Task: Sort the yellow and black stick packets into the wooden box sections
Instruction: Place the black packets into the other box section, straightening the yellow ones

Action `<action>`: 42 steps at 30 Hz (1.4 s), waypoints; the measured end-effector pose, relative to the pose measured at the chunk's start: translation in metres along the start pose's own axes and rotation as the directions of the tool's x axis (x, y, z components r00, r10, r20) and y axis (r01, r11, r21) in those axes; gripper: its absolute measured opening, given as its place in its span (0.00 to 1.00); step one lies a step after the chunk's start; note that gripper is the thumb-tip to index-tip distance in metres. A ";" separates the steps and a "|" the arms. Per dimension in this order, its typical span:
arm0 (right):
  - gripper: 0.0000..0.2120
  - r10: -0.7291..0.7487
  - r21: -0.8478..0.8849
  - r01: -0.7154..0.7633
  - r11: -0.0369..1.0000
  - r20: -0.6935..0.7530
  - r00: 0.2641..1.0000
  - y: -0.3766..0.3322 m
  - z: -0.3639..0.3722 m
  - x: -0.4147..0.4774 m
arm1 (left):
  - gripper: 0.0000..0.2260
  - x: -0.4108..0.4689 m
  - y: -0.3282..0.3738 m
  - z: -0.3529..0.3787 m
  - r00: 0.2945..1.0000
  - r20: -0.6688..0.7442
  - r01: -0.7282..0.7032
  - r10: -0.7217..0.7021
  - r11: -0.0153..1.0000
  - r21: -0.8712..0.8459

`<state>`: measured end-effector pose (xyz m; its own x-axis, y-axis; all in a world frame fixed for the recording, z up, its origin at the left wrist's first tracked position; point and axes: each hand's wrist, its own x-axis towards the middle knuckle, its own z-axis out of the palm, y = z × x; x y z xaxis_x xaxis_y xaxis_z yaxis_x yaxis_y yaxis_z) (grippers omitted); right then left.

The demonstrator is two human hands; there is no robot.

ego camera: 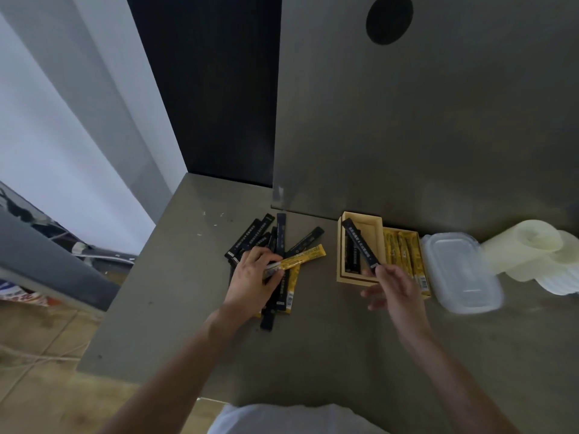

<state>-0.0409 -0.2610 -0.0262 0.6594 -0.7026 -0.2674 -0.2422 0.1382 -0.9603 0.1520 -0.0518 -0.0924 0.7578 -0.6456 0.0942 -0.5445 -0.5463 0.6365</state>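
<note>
The right hand [395, 288] is pinching the near end of a black stick packet [360, 244], holding it tilted over the left section of the wooden box [342, 245] at the counter's [175, 296] back edge. Yellow packets [404, 255] are lying in the right section. The left hand [250, 281] is gripping a yellow packet [302, 260] above the loose pile of black packets [266, 239] near the counter's back-left corner.

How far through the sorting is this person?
Partway. Several yellow packets already lie in the wooden box's right section. The right hand holds a black packet over the left section; the left hand grips a yellow packet. A loose pile, mostly black, remains on the table.
</note>
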 end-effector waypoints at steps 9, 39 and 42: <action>0.11 0.084 0.064 -0.088 0.994 0.066 0.994 0.003 0.017 -0.012 | 0.11 -0.002 0.012 0.001 0.997 -0.078 -0.005 0.010 0.998 0.064; 0.06 -0.102 -0.246 0.054 0.968 -0.186 0.977 -0.040 0.003 0.045 | 0.08 0.012 0.058 -0.011 0.991 -0.031 -0.130 0.131 0.991 0.025; 0.08 -0.188 -0.519 0.073 0.852 -0.173 0.967 -0.040 -0.007 0.065 | 0.11 0.015 0.040 -0.011 0.998 -0.032 -0.043 0.048 0.987 0.153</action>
<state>0.0073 -0.3170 -0.0051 0.5600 -0.8260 -0.0640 -0.5271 -0.2956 -0.7967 0.1458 -0.0774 -0.0572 0.7415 -0.6541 0.1491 -0.6253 -0.5933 0.5069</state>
